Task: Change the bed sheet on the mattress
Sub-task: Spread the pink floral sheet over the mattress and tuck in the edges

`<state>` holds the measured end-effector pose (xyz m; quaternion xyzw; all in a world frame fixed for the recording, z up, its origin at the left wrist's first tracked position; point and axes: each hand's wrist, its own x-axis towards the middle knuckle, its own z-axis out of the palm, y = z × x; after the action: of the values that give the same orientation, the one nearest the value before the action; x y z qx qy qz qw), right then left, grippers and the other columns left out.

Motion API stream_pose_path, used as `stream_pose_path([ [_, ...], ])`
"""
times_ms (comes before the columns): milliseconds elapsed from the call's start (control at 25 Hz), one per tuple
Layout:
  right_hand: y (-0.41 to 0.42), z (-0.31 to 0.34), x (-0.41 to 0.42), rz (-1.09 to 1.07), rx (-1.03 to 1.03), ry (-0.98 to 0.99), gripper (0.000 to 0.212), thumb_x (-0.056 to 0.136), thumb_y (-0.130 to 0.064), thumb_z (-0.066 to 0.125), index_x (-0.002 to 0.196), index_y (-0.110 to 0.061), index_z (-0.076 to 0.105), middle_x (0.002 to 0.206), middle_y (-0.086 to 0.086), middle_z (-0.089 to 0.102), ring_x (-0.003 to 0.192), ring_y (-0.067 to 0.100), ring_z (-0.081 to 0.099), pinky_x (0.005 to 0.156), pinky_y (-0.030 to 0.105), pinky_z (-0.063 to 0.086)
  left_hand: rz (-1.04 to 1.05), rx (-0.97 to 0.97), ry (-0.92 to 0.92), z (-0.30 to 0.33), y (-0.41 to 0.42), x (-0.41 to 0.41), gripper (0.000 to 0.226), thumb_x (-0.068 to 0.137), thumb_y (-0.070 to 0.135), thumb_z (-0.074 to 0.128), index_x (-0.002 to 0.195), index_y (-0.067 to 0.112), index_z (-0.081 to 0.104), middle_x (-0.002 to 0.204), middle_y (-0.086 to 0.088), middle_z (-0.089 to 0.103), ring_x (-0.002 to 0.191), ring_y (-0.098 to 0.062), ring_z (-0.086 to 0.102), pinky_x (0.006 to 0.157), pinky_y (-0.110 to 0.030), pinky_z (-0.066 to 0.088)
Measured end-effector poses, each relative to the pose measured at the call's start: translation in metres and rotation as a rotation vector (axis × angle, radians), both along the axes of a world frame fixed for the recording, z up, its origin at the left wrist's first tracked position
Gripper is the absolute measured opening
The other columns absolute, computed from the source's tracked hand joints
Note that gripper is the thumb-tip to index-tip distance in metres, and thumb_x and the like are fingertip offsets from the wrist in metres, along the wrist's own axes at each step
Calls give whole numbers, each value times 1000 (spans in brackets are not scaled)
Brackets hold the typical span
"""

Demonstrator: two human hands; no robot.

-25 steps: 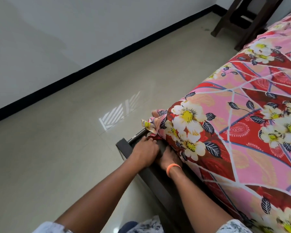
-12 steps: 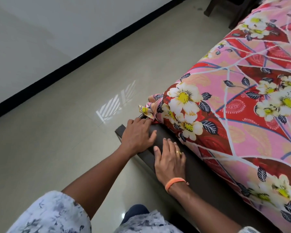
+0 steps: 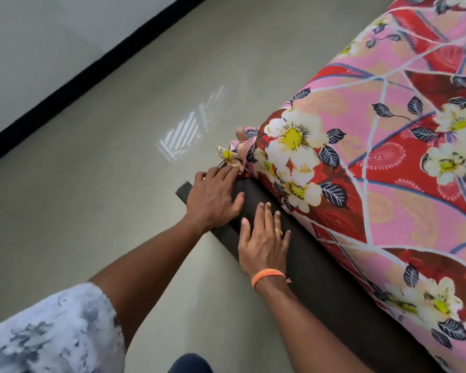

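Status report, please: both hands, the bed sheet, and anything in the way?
Left hand open, fingertips at the bunched sheet corner. Right hand open, flat on the dark bed frame. Floral bed sheet covers the mattress. Nothing blocking.

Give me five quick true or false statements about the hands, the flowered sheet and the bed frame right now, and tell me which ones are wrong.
1. The right hand lies flat on the dark bed frame. True.
2. The left hand is lifted clear of the bed. False: its fingertips touch the bunched sheet corner.
3. The floral sheet covers the mattress top. True.
4. The orange band is on the left wrist. False: it is on the right wrist.
5. The right hand grips a fold of sheet. False: its fingers are straight and hold nothing.
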<state>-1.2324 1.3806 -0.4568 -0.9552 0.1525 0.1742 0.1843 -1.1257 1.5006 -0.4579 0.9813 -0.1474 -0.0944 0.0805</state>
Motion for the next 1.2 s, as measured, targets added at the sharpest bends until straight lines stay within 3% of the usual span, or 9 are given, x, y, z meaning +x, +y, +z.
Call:
stream_pose_path([
  [240, 1, -7, 5, 19, 15, 22, 66, 98, -48, 18, 157, -22, 9, 164, 0, 15, 150, 24, 16, 116, 57, 23, -42, -7, 3, -10, 2, 4, 73, 89, 59, 32, 151, 21, 28, 154, -1, 38, 138, -24, 36, 105, -46, 36],
  [440, 12, 12, 42, 48, -62, -108, 60, 95, -27, 47, 151, -10, 31, 149, 12, 42, 131, 29, 47, 103, 42, 44, -35, -54, 107, -8, 4, 6, 79, 89, 52, 37, 154, 11, 19, 158, -9, 28, 140, -29, 33, 104, -46, 39],
  [520, 23, 36, 72, -14, -75, -211, 59, 90, -18, 59, 144, -8, 40, 142, 13, 47, 125, 30, 51, 99, 42, 47, -50, -130, 200, -6, 10, 4, 77, 94, 47, 38, 155, 8, 15, 160, -13, 23, 140, -32, 36, 106, -47, 40],
  [640, 35, 72, 117, 188, -194, -343, 48, 83, -14, 64, 130, -9, 53, 130, 13, 53, 115, 33, 54, 92, 48, 49, 29, -446, 409, 4, 19, 24, 69, 100, 36, 40, 156, 11, 8, 162, -14, 15, 130, -36, 48, 93, -52, 50],
  [800, 29, 84, 175, 424, -597, -225, 69, 71, -20, 69, 136, -14, 45, 141, 11, 45, 131, 33, 43, 105, 53, 22, 125, -645, 422, 9, 20, 51, 84, 89, 13, 54, 155, 17, 3, 163, -9, 7, 136, -38, 39, 94, -51, 49],
  [920, 13, 72, 205, 542, -733, 117, 73, 80, -37, 66, 143, -15, 36, 148, 11, 39, 144, 33, 25, 109, 61, -1, 130, -678, 382, -5, 10, 72, 95, 85, 7, 56, 156, 25, -5, 163, -3, 7, 126, -35, 47, 74, -44, 53],
  [1000, 7, 65, 218, 673, -715, 268, 64, 84, -47, 60, 139, -19, 43, 144, 8, 46, 142, 32, 29, 111, 61, 3, 105, -637, 367, -13, -3, 79, 89, 84, 8, 57, 156, 25, 7, 155, -2, 26, 109, -35, 55, 65, -45, 53],
  [1080, 7, 61, 233, 798, -672, 300, 51, 84, -48, 59, 129, -24, 54, 133, 4, 56, 132, 29, 44, 112, 58, 13, 155, -645, 269, -21, -17, 77, 62, 83, 7, 53, 143, 19, 40, 136, -4, 44, 99, -34, 58, 65, -45, 52],
  [1200, 3, 66, 251, 900, -597, 412, 52, 81, -58, 59, 121, -24, 59, 126, 3, 59, 122, 27, 53, 109, 51, 23, 487, -807, 263, -33, -35, 54, 37, 85, 5, 47, 117, 17, 62, 114, -7, 60, 98, -30, 59, 74, -39, 51],
])
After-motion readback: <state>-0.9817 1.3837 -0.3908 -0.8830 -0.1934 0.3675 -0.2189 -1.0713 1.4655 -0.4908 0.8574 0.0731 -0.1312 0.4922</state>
